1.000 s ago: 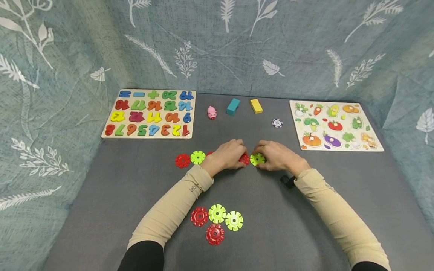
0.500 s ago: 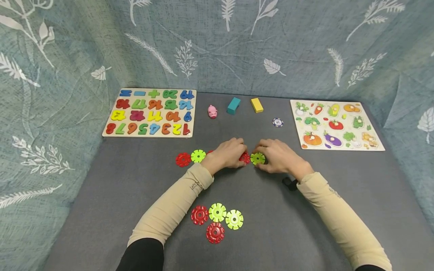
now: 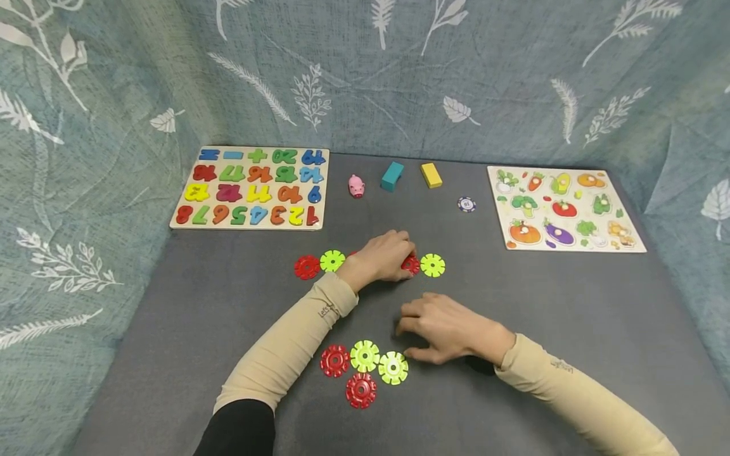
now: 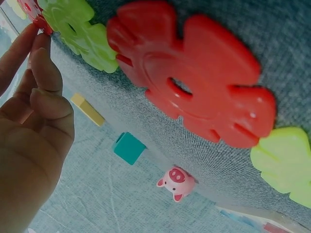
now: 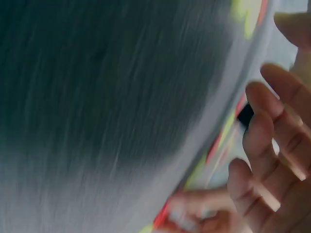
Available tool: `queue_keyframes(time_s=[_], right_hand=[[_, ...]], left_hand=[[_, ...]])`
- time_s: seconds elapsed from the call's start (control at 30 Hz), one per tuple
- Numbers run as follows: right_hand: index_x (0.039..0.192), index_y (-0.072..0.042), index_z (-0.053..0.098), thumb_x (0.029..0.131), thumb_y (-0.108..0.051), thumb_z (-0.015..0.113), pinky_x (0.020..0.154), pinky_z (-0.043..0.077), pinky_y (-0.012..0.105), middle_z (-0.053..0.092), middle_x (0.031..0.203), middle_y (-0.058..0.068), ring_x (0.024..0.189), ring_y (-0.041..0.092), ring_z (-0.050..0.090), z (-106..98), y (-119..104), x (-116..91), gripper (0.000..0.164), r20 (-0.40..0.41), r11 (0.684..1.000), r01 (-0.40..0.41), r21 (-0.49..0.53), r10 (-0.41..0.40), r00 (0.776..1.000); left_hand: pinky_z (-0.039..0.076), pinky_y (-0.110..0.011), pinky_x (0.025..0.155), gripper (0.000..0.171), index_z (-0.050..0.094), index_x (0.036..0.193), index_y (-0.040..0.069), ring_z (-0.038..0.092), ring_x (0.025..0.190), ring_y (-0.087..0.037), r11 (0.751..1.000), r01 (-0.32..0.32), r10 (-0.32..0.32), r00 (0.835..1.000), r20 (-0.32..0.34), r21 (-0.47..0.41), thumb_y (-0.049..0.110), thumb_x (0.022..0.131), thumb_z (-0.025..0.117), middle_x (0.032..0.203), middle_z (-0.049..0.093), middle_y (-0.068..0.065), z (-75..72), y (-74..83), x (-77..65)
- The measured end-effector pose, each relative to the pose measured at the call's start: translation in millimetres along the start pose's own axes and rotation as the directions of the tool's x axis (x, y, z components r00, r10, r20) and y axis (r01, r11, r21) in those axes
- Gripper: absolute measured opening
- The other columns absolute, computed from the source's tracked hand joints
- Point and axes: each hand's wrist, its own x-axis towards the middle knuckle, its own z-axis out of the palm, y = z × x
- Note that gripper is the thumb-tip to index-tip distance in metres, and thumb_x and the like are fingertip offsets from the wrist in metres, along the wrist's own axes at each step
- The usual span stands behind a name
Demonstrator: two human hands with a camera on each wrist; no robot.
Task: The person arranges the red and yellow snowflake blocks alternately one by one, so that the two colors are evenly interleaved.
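My left hand [image 3: 381, 256] pinches the rim of a red notched plastic disc [image 3: 411, 265] between finger and thumb. That disc lies in a row, with a green disc [image 3: 433, 265] just right of it. Further left in the row are a green disc [image 3: 332, 261] and a red disc [image 3: 307, 267]; the left hand hides the middle. My right hand [image 3: 447, 328] is over the table, fingers apart and loosely bent, holding nothing. Its thumb is near a green disc [image 3: 393, 368] in the nearer group, beside another green disc [image 3: 365, 356] and red discs [image 3: 334, 361], [image 3: 361, 390].
Behind the row stand a pink toy pig [image 3: 356, 186], a teal block [image 3: 392, 177], a yellow block [image 3: 431, 175] and a poker chip [image 3: 466, 204]. A number puzzle board [image 3: 246, 229] lies back left, a vegetable puzzle board [image 3: 618, 248] back right. A patterned curtain surrounds the table.
My right hand has let go of the green disc at the row's right end and moved toward me, near the closer group. The left hand stays on the red disc.
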Motion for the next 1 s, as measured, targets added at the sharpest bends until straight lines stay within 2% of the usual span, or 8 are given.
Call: queue_keyframes(time_s=[0.23,0.37,0.53,0.63,0.7,0.8,1.0], right_hand=[[0.095,-0.024,0.068,0.080,-0.049,0.069,0.066,0.044,0.027,0.060,0.091,-0.007,0.074,0.008,0.055,7.5,-28.1,11.9,0.030,0.032,0.994,0.109,-0.027,-0.108,0.994],[0.101,-0.026,0.068,0.081,-0.048,0.069,0.073,0.047,0.027,0.061,0.103,-0.008,0.084,0.008,0.057,9.5,-41.1,18.3,0.030,0.063,0.986,0.161,-0.040,-0.158,0.985],[0.117,-0.029,0.063,0.084,-0.044,0.066,0.081,0.046,0.024,0.059,0.123,-0.010,0.095,0.008,0.057,13.7,-61.7,28.7,0.036,0.143,0.953,0.292,-0.080,-0.279,0.950],[0.119,-0.030,0.062,0.089,-0.040,0.061,0.080,0.047,0.022,0.059,0.124,-0.012,0.095,0.007,0.056,15.7,-71.4,34.3,0.032,0.168,0.929,0.348,-0.127,-0.325,0.930],[0.117,-0.031,0.063,0.092,-0.038,0.057,0.079,0.047,0.021,0.059,0.119,-0.012,0.093,0.006,0.056,15.8,-74.8,36.5,0.026,0.176,0.920,0.358,-0.162,-0.330,0.927],[0.114,-0.031,0.065,0.095,-0.033,0.055,0.081,0.046,0.021,0.060,0.117,-0.012,0.095,0.006,0.056,14.7,-75.9,37.5,0.022,0.187,0.923,0.333,-0.191,-0.298,0.936],[0.112,-0.029,0.067,0.092,-0.034,0.060,0.085,0.048,0.022,0.062,0.112,-0.010,0.098,0.007,0.057,15.1,-73.6,38.6,0.022,0.174,0.942,0.299,-0.150,-0.273,0.946]], left_hand=[[0.050,-0.035,0.084,0.041,0.066,0.119,0.013,0.053,0.097,-0.019,1.000,0.005,-0.005,1.000,0.002,0.006,0.039,0.087,0.069,0.110,0.057,-0.005,-0.1,0.2,0.0],[0.050,-0.035,0.085,0.041,0.065,0.120,0.013,0.053,0.098,-0.019,1.000,0.004,-0.004,1.000,0.003,0.004,0.039,0.087,0.069,0.111,0.058,-0.005,0.3,-0.2,-0.1],[0.049,-0.034,0.084,0.043,0.065,0.121,0.013,0.052,0.097,-0.019,1.000,-0.007,0.007,1.000,0.007,0.000,0.039,0.088,0.069,0.110,0.057,-0.005,0.6,-1.1,-0.1],[0.049,-0.034,0.082,0.044,0.064,0.123,0.013,0.051,0.096,-0.018,1.000,-0.007,0.007,1.000,0.011,-0.005,0.039,0.088,0.068,0.110,0.057,-0.004,0.2,-1.5,0.0],[0.048,-0.033,0.082,0.044,0.064,0.123,0.013,0.051,0.096,-0.018,1.000,-0.006,0.006,1.000,0.012,-0.007,0.039,0.088,0.068,0.111,0.056,-0.004,-0.2,-1.3,0.2],[0.048,-0.033,0.082,0.045,0.063,0.124,0.013,0.051,0.097,-0.017,1.000,-0.004,0.004,1.000,0.016,-0.006,0.039,0.088,0.069,0.112,0.056,-0.004,-0.4,-0.9,0.5],[0.048,-0.032,0.083,0.045,0.063,0.123,0.013,0.051,0.098,-0.017,1.000,0.006,-0.006,1.000,0.022,-0.004,0.040,0.087,0.069,0.113,0.056,-0.004,-0.5,-1.0,0.2]])
